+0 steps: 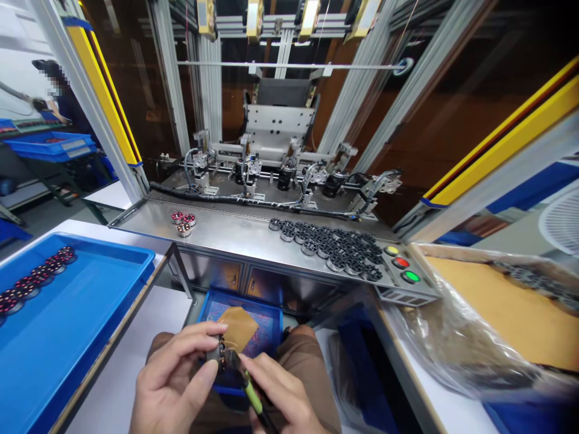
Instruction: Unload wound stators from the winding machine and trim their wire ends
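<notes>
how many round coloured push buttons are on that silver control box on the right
3: a yellow round push button farthest from the wearer, a red round push button in the middle, and a green round push button nearest. None looks hidden.

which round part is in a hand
The round part held in the left hand, beside the green-handled tool; others lie unheld, as on the metal counter and in the near blue tray.

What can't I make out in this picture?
In the head view:
Part of the small dark piece, covered by the left grip.
Part of the tool, covered by the right grip.
Blue tray, cut off by the left edge.
White grille, cut off by the right edge.
</notes>
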The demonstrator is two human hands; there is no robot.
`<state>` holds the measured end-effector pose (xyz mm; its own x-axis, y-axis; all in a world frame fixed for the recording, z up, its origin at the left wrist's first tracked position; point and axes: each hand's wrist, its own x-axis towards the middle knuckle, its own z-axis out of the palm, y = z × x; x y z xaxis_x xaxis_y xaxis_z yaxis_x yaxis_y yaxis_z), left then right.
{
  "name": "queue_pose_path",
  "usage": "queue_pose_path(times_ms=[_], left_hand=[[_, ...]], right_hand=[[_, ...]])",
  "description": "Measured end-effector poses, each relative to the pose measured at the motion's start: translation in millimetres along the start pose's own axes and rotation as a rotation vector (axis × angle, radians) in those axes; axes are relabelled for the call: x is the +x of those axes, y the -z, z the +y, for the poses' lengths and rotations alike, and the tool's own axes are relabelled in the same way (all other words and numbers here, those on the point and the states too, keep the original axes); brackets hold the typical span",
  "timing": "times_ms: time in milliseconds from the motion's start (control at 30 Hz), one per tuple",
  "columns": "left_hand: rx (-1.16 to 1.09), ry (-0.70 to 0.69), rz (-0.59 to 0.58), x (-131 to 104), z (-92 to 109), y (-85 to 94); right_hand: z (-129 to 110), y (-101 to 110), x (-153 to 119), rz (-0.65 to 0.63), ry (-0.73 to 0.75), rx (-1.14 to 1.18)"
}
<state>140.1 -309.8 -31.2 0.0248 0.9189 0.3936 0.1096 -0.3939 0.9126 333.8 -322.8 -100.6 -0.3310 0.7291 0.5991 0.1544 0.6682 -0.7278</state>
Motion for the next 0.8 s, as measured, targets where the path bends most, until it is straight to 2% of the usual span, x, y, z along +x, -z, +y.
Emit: queue_pose_path(times_ms=[200,433,533,667,800], left_hand=[[0.057,-0.043,-0.029,-2,-1,2.0],[0.085,-0.048,-0.070,-3,-3,2.3],[0.094,-0.100,-0.090,-1,-6,2.0],[0.146,-0.249,-0.075,0,-12,4.4],[0.360,-0.395,-0.079,4,-15,8.8]], right_hand=[[-7,-1,10,0.022,0.021,0.033],[-3,1,2,0.008,-0.003,-0.030],[-6,7,5,0.002,-0.127,-0.051],[-13,21,7,-0.035,-0.332,-0.062],[-15,36,-5,-0.135,-0.419,-0.051]])
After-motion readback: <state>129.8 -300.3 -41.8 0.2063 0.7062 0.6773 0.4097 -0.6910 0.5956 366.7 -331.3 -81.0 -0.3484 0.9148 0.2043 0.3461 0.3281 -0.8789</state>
